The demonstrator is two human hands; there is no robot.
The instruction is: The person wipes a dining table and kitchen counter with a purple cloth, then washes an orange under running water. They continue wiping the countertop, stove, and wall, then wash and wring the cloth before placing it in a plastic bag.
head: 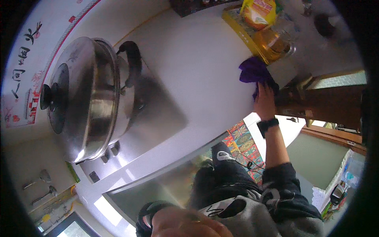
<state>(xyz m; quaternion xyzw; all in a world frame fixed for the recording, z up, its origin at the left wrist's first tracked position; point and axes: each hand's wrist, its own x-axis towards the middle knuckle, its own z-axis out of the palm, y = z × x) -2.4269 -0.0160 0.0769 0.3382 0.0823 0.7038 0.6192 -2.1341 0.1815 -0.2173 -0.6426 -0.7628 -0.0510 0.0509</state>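
Note:
At the right edge of the white countertop (pixel 204 74), my right hand (pixel 265 99) presses on a purple cloth (pixel 254 69). The cloth is bunched under and ahead of my fingers, beside a yellow tray (pixel 239 29). On that tray are a glass jug of amber liquid (pixel 271 44) and a yellow packet (pixel 259 13). My left hand (pixel 189 222) is close to the camera at the bottom edge, partly cut off, with its fingers bent. Whether it holds anything cannot be seen.
A large lidded steel pot (pixel 88 97) stands on the stove (pixel 160 115) at the left, its black side handle (pixel 133 62) facing the counter. Beyond the counter's right end is a brown wooden door (pixel 325 100) with keys (pixel 292 119). Patterned floor tiles (pixel 244 139) show below.

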